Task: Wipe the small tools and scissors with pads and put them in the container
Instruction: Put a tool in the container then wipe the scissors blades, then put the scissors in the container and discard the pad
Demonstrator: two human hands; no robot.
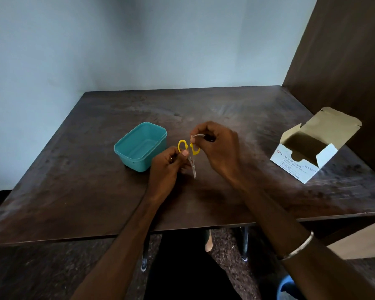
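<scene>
While the left hand point(168, 163) holds the little scissors point(192, 156) near where the yellow handles meet the blades, the right hand point(217, 146) pinches a small white pad point(197, 135) just above one handle. The blades are closed and point down, toward the person, above the brown table point(85, 191). A blue tub point(139, 146) sits just left of the hands, and an open box of swabs point(307, 152) sits far off on the right.
</scene>
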